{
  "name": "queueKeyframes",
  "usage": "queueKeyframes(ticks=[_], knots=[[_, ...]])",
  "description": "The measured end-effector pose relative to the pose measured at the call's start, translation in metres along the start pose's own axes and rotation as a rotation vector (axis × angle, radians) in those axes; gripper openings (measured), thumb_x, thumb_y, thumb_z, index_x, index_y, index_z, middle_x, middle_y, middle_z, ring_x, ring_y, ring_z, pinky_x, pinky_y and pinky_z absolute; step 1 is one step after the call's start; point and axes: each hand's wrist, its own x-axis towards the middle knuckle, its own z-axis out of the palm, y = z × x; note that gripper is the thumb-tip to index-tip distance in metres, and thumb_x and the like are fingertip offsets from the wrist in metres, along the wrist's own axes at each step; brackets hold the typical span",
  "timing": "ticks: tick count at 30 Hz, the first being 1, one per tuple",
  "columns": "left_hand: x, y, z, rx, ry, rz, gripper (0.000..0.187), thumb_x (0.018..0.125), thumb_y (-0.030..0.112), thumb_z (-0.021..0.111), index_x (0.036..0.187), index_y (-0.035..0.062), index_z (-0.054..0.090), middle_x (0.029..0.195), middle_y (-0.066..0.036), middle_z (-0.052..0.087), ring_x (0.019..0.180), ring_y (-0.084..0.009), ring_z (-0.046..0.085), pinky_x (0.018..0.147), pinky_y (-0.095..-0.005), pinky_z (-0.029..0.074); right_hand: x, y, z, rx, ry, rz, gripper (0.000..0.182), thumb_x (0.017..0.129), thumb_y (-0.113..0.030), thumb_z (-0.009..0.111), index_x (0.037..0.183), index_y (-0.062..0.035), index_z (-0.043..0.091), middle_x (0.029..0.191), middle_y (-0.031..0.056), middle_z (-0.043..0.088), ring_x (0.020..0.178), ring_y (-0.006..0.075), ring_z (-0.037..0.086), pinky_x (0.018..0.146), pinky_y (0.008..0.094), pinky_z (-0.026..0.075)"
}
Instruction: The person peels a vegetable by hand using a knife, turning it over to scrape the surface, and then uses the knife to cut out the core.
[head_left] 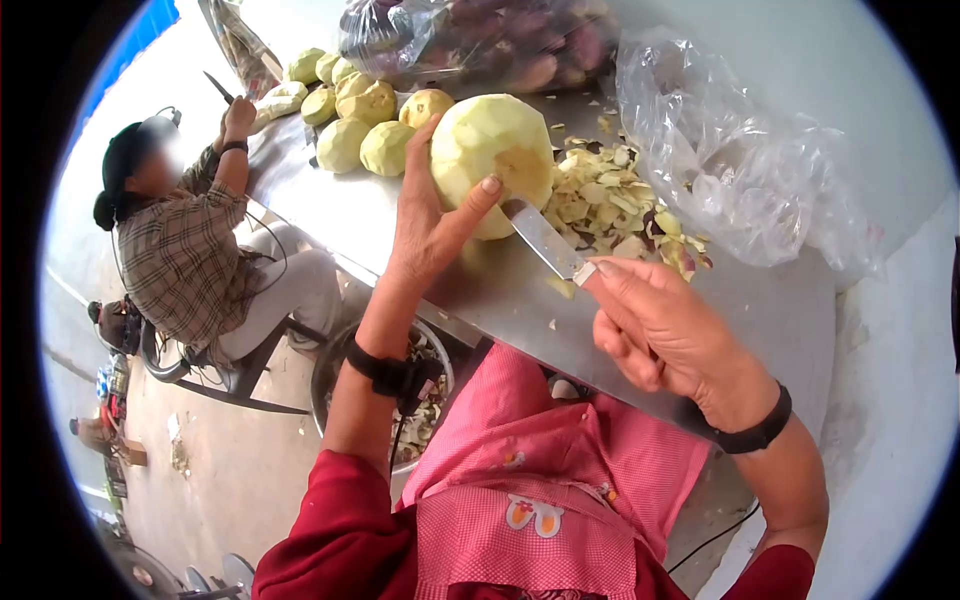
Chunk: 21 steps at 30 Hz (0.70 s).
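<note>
A large peeled round vegetable (485, 135), pale yellow-green with a brownish patch near its lower side, is gripped by my left hand (435, 220), whose thumb presses on its front. My right hand (660, 325) is closed round the handle of a knife (545, 243). The knife's blade points up and left, its tip at the vegetable's lower right side by my left thumb. Just right of the vegetable lies a heap of peelings (605, 200), some with dark purple skin. Several smaller peeled vegetables (343, 145) sit on the metal table (500, 290) to the left.
A clear bag of purple produce (520, 45) stands at the back, with a crumpled clear plastic bag (740, 150) to its right. Below the table's edge is a metal basin (440, 350) of peelings. At left a seated co-worker (180, 240) holds up a knife (218, 87).
</note>
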Motion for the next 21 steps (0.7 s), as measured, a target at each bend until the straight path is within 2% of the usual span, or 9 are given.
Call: queueKeyframes(ticks=[2, 4, 6, 8, 10, 12, 15, 17, 21], knots=[[0.001, -0.003, -0.002, -0.017, -0.012, -0.029, 0.098, 0.080, 0.040, 0.080, 0.149, -0.0003, 0.024, 0.140, -0.024, 0.045, 0.126, -0.0324, 0.052, 0.104, -0.0430, 0.045, 0.008, -0.001, -0.013, 0.000, 0.027, 0.003, 0.034, 0.102, -0.028, 0.053, 0.126, -0.0036, 0.055, 0.063, 0.0022, 0.057, 0.034, 0.0033, 0.040, 0.030, 0.0205, 0.029], [0.001, -0.009, -0.001, 0.213, -0.001, 0.138, 0.105, 0.073, 0.035, 0.086, 0.149, -0.0011, 0.024, 0.137, -0.023, 0.046, 0.120, -0.0317, 0.056, 0.101, -0.0419, 0.048, 0.011, -0.007, -0.027, -0.312, 0.185, -0.101, 0.038, 0.102, -0.026, 0.053, 0.132, -0.0030, 0.055, 0.062, 0.0009, 0.055, 0.035, 0.0026, 0.038, 0.031, 0.0194, 0.027], [0.004, -0.013, 0.001, 0.281, 0.030, 0.176, 0.105, 0.071, 0.031, 0.086, 0.148, -0.0014, 0.023, 0.135, -0.023, 0.047, 0.118, -0.0313, 0.057, 0.099, -0.0414, 0.050, 0.006, -0.013, -0.033, -0.365, 0.207, -0.138, 0.038, 0.101, -0.025, 0.054, 0.129, -0.0005, 0.059, 0.061, -0.0026, 0.051, 0.041, 0.0017, 0.039, 0.037, 0.0200, 0.030], [0.005, -0.010, 0.003, 0.356, 0.057, 0.212, 0.105, 0.069, 0.026, 0.087, 0.147, -0.0017, 0.022, 0.133, -0.023, 0.047, 0.115, -0.0310, 0.059, 0.096, -0.0409, 0.052, 0.009, -0.012, -0.036, -0.648, 0.331, -0.307, 0.034, 0.100, -0.023, 0.057, 0.124, -0.0013, 0.065, 0.059, -0.0011, 0.048, 0.048, 0.0026, 0.039, 0.045, 0.0227, 0.034], [0.006, -0.001, 0.006, -0.002, 0.112, 0.034, 0.099, 0.070, 0.020, 0.084, 0.144, -0.0016, 0.022, 0.128, -0.024, 0.050, 0.113, -0.0308, 0.059, 0.092, -0.0413, 0.054, 0.009, -0.006, -0.045, -0.770, 0.337, -0.401, 0.031, 0.098, -0.020, 0.060, 0.123, -0.0029, 0.067, 0.059, 0.0001, 0.045, 0.051, 0.0032, 0.039, 0.048, 0.0239, 0.035], [0.011, -0.005, 0.002, -0.141, 0.151, -0.077, 0.099, 0.070, 0.017, 0.084, 0.143, -0.0014, 0.019, 0.125, -0.025, 0.051, 0.110, -0.0300, 0.060, 0.089, -0.0414, 0.055, 0.005, -0.005, -0.047, -0.886, 0.345, -0.497, 0.029, 0.096, -0.018, 0.062, 0.121, -0.0044, 0.069, 0.058, 0.0013, 0.042, 0.054, 0.0039, 0.038, 0.051, 0.0251, 0.036], [0.014, -0.005, -0.011, -0.126, 0.128, -0.185, 0.084, 0.074, 0.023, 0.081, 0.136, -0.0056, 0.033, 0.122, -0.022, 0.055, 0.108, -0.0291, 0.062, 0.090, -0.0397, 0.054, 0.003, -0.008, -0.043, -1.000, 0.359, -0.539, 0.030, 0.093, -0.013, 0.065, 0.122, -0.0101, 0.069, 0.059, 0.0039, 0.040, 0.054, 0.0069, 0.037, 0.052, 0.0260, 0.036], [0.014, -0.004, -0.016, -0.155, 0.072, -0.243, 0.080, 0.075, 0.033, 0.082, 0.133, -0.0063, 0.044, 0.124, -0.022, 0.056, 0.112, -0.0291, 0.061, 0.093, -0.0388, 0.052, 0.008, -0.005, -0.049, -1.097, 0.318, -0.726, 0.033, 0.091, -0.011, 0.066, 0.124, -0.0118, 0.068, 0.059, 0.0057, 0.040, 0.055, 0.0100, 0.036, 0.054, 0.0271, 0.037], [0.014, 0.008, -0.007, -0.225, 0.013, -0.264, 0.088, 0.074, 0.037, 0.084, 0.139, -0.0044, 0.041, 0.128, -0.024, 0.055, 0.117, -0.0299, 0.058, 0.096, -0.0394, 0.051, 0.009, -0.013, -0.054, -1.134, 0.302, -0.593, 0.035, 0.090, -0.010, 0.067, 0.125, -0.0141, 0.068, 0.061, 0.0092, 0.042, 0.054, 0.0117, 0.038, 0.055, 0.0273, 0.039]])
